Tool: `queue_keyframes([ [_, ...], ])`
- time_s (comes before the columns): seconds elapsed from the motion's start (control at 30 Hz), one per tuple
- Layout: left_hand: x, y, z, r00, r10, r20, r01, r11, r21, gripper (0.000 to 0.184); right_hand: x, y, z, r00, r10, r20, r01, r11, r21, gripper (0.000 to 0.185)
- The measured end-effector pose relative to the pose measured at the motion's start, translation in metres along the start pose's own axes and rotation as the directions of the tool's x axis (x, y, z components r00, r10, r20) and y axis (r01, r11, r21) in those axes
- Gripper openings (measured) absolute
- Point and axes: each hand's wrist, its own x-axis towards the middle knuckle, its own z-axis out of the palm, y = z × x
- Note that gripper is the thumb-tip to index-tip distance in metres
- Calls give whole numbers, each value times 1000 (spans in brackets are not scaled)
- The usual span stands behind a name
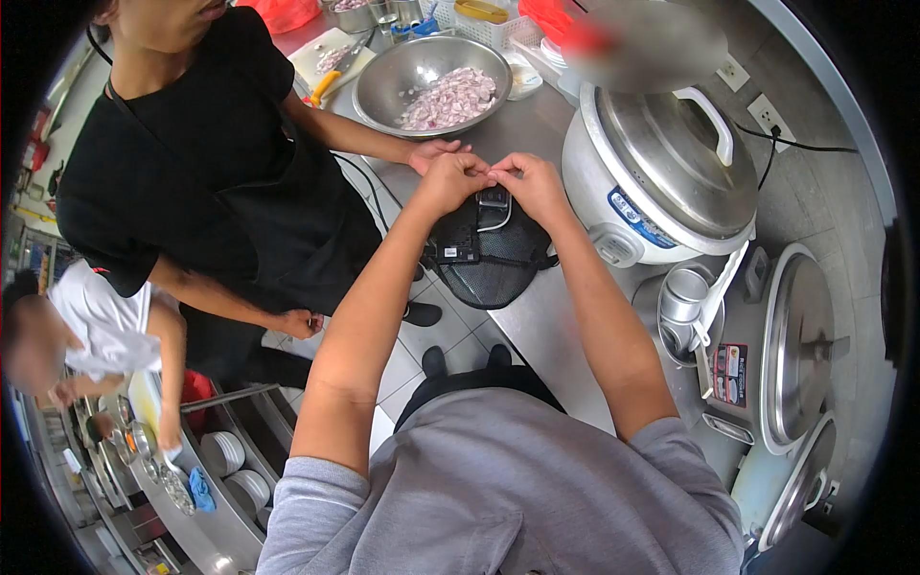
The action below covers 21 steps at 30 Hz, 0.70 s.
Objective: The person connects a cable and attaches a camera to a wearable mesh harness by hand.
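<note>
My left hand and my right hand meet at the fingertips. Thumbs and fingers of both are pinched together, and whatever is between them is too small to make out. Below them is a black mesh pouch at the edge of the metal counter. A small black box with a white label lies on its left part. Close under my fingertips sits a small dark device, with a pale loop beside it. Just behind my left hand is a co-worker's open hand.
A steel bowl of chopped onion, a yellow-handled knife and a cutting board are farther back. To the right stand a large rice cooker and a pot holding metal cups. A person in black stands close at left.
</note>
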Motion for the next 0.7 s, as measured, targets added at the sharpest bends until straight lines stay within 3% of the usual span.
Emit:
queue_keyframes([
  [0.2,-1,1,1,1000,-9,-9,10,999,53,20,-2,-3,-2,1000,-30,-9,30,999,-18,14],
  [0.33,4,-11,9,996,85,-31,-85,996,1,21,-4,-7,-5,995,-92,-39,89,994,-60,12],
  [0.43,-1,-4,13,988,142,-63,-144,989,-35,19,-8,-6,-3,999,-38,-29,39,998,41,13],
  [0.6,2,-9,24,949,269,-166,-236,953,192,24,-8,9,5,997,-78,-24,79,995,62,12],
  [0.67,5,-18,30,946,260,-192,-223,955,197,25,-9,7,5,998,-67,-16,68,995,77,10],
  [0.7,3,-19,29,949,238,-204,-222,970,98,24,-5,20,8,992,-124,-12,125,991,52,10],
])
